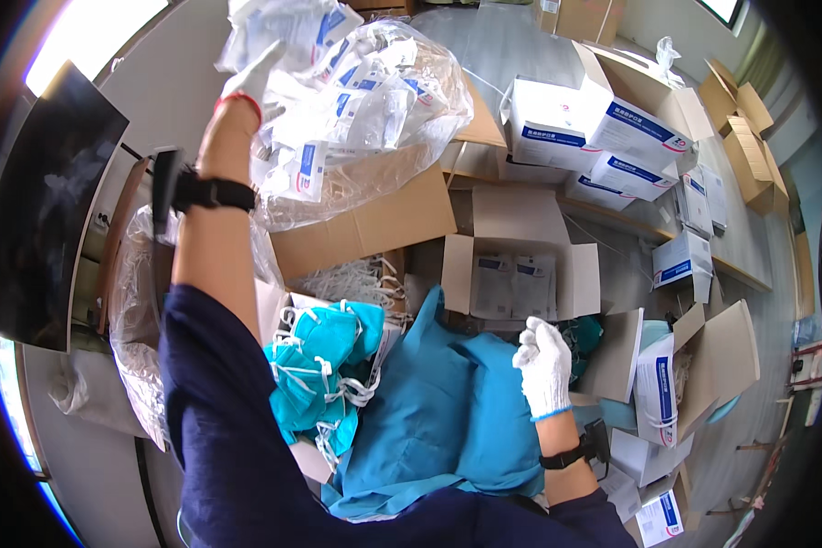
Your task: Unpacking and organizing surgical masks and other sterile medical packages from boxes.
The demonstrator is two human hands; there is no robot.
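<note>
My left hand [254, 80], in a white glove with a red cuff, reaches to the far left. It grips clear plastic packets [288, 35] with blue-and-white labels, its fingers partly hidden by them. Just beyond and below, a big clear bag [438, 87] full of similar packets bulges from a brown carton [365, 224]. My right hand [545, 367], gloved in white with a blue cuff, hovers over my blue-clad lap [493, 411]. Its fingers are curled together and nothing shows in them. Ahead of it stands an open box [518, 215] with flat packets [513, 279] inside.
Teal masks with white straps [324, 352] fill a box left of my lap. White-and-blue boxes [553, 119] are stacked on the table at the far right. More open boxes [717, 361] stand on my right. A dark screen [50, 210] is at the left.
</note>
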